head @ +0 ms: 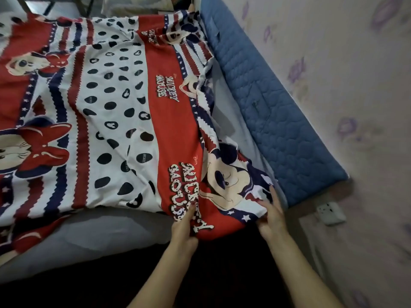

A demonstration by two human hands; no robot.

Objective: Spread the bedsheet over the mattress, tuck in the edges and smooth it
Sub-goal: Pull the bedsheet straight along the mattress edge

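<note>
Still spreading: our left hand [184,225] and right hand [270,215] pinch the bedsheet [124,121] corner — next, pull it over the bare mattress [106,227] edge.

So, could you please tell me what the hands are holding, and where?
Both hands, left hand and right hand, hold the bedsheet at its near corner edge.
</note>
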